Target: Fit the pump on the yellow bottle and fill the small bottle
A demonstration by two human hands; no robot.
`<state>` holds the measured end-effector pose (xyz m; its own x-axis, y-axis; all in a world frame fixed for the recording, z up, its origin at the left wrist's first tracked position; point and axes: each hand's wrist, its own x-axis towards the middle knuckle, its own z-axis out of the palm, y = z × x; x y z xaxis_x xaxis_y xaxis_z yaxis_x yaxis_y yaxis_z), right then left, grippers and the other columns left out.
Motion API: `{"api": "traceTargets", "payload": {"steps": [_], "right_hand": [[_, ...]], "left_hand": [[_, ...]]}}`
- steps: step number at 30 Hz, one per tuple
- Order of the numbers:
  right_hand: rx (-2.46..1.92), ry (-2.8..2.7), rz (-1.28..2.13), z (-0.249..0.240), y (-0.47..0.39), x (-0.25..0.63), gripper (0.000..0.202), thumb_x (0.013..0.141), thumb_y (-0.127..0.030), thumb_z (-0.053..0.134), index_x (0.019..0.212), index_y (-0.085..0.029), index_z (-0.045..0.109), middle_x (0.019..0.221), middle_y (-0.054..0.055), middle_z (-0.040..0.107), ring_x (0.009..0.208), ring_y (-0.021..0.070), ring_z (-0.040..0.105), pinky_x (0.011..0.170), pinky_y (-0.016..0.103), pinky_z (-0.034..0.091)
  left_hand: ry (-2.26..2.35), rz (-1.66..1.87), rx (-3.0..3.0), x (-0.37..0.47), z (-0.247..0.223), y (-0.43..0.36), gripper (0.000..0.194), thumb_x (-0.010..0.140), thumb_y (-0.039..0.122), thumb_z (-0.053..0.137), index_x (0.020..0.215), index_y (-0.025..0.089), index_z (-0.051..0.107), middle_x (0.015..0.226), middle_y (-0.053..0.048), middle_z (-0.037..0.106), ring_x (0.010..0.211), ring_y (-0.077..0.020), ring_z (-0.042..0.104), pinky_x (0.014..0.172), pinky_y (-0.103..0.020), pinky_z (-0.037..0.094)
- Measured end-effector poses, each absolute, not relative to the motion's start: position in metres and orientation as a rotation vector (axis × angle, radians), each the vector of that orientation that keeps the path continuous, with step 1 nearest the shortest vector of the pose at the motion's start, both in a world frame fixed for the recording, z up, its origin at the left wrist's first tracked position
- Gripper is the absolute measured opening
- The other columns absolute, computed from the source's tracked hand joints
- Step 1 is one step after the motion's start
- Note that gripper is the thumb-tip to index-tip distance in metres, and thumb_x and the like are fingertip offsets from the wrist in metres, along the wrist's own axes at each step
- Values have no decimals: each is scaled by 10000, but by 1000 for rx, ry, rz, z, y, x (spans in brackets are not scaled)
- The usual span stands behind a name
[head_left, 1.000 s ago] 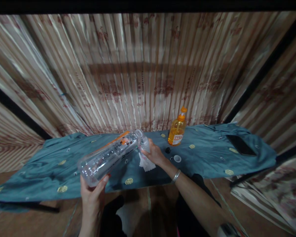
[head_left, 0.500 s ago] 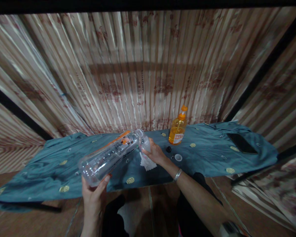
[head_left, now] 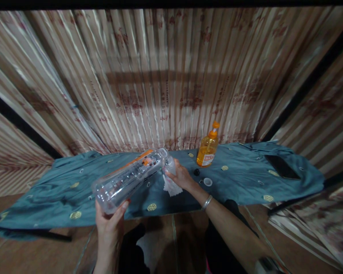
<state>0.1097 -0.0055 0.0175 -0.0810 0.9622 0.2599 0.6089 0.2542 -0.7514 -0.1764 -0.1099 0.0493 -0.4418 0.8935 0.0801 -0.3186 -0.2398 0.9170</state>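
A large clear plastic bottle [head_left: 131,177] with an orange-and-white label lies tilted above the cloth, its neck up and to the right. My left hand [head_left: 111,219] grips it near the base, thumb along the near side. At the neck end, my right hand [head_left: 179,176] is closed on a white tissue [head_left: 171,187], whose jagged edge hangs below the fingers. Something translucent and whitish beside the neck is partly hidden by my fingers; I cannot tell whether it is part of the bottle. To the right lie a small black cap [head_left: 196,172] and a white round cap [head_left: 207,182].
An orange pump bottle [head_left: 207,150] with yellow-orange liquid stands at the back of the blue-green cloth [head_left: 240,186]. A dark phone-like slab [head_left: 282,166] lies at the right. Striped curtains [head_left: 148,83] hang behind, with black frame bars [head_left: 305,87] at both sides.
Both hands keep their hold on the bottle and tissue with hardly any movement. The whole view has shifted very slightly.
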Motion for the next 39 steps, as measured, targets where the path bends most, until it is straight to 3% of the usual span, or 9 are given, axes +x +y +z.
{"api": "traceTargets", "payload": {"steps": [17, 27, 32, 39], "right_hand": [[-1418, -1787, 607, 22, -8, 111, 665, 967, -332, 792, 1554, -189, 512, 1408, 171, 750, 1332, 343, 742, 1161, 519, 577], [-1486, -1815, 600, 27, -11, 110, 682, 978, -317, 782, 1564, -140, 482, 1405, 214, 747, 1292, 370, 759, 1133, 538, 585], [-1446, -1812, 581, 23, -10, 112, 686, 975, -330, 787, 1571, -174, 486, 1412, 183, 742, 1302, 351, 749, 1138, 522, 582], [-1452, -1806, 578, 22, -10, 113, 651, 984, -359, 780, 1555, -199, 510, 1347, 156, 763, 1261, 347, 765, 1105, 507, 601]], "left_hand": [[1146, 1804, 850, -168, 55, -115, 901, 543, 310, 1080, 1372, 281, 728, 1248, -86, 777, 1030, -236, 763, 877, -337, 647], [1085, 1878, 848, -148, 73, -126, 749, 640, 275, 1054, 1331, 292, 767, 1242, -59, 766, 1049, -180, 726, 873, -251, 613], [1117, 1862, 859, -149, 73, -126, 814, 617, 284, 1047, 1369, 296, 734, 1309, -66, 750, 1037, -198, 742, 899, -294, 623], [1139, 1820, 854, -165, 60, -115, 877, 506, 265, 1071, 1316, 266, 735, 1246, -78, 766, 1013, -223, 739, 873, -326, 639]]}}
